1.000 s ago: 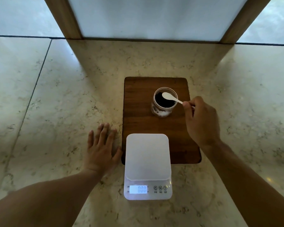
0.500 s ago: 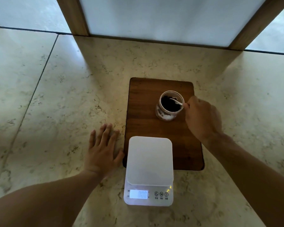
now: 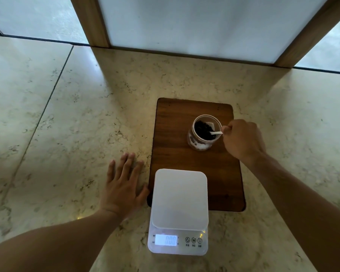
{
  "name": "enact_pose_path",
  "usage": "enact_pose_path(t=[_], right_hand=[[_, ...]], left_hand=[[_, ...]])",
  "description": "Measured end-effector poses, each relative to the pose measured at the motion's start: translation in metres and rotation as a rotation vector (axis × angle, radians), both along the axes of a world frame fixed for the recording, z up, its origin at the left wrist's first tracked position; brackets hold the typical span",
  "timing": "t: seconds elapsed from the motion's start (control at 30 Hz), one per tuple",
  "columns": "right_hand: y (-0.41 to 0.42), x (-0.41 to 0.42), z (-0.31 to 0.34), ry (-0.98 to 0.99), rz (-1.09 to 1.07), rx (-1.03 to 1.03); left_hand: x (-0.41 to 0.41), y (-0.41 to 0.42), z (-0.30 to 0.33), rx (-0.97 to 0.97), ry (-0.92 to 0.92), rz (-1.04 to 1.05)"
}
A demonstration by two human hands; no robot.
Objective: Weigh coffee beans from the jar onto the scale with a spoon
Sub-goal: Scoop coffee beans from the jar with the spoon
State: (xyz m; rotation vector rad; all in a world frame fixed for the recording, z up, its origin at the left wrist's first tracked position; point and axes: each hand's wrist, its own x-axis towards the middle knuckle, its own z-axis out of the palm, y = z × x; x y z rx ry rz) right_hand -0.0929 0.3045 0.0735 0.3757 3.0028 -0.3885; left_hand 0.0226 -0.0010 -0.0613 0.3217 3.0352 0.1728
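A clear glass jar point(image 3: 199, 145) of dark coffee beans point(image 3: 202, 129) stands on a dark wooden board point(image 3: 175, 134). My right hand point(image 3: 241, 139) is just right of the jar and grips a white spoon point(image 3: 216, 132), whose bowl is down among the beans and hidden. A white digital scale point(image 3: 180, 199) sits at the board's near edge, its platform bare and its lit display point(image 3: 166, 240) reading zero. My left hand point(image 3: 124, 187) lies flat on the marble counter, fingers spread, its thumb at the board's left edge beside the scale.
The marble counter point(image 3: 67, 124) stretches left and right of the board. At the back stands a white panel point(image 3: 194, 22) in a wooden frame point(image 3: 90, 20). A dark seam point(image 3: 39, 118) runs across the counter on the left.
The spoon's bowl went from above the jar's rim down into the beans. My right hand dropped closer to the jar. The view shifted slightly; my left hand stayed flat.
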Motion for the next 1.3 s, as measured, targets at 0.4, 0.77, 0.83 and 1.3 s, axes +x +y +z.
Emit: enact_pose_path(t=[0.4, 0.77, 0.83, 1.3], right_hand=[[0.003, -0.003, -0.001, -0.060, -0.068, -0.102], [0.005, -0.002, 0.000, -0.066, -0.134, -0.267], [0.006, -0.002, 0.000, -0.067, -0.147, -0.287], [0.007, 0.008, 0.003, -0.087, -0.256, -0.494]], left_hand=[[-0.001, 0.000, 0.000, -0.008, -0.003, -0.009], [-0.002, 0.000, 0.001, -0.019, -0.021, -0.007], [-0.002, 0.000, 0.001, -0.020, -0.026, -0.009], [-0.002, 0.000, 0.001, -0.003, -0.018, -0.003]])
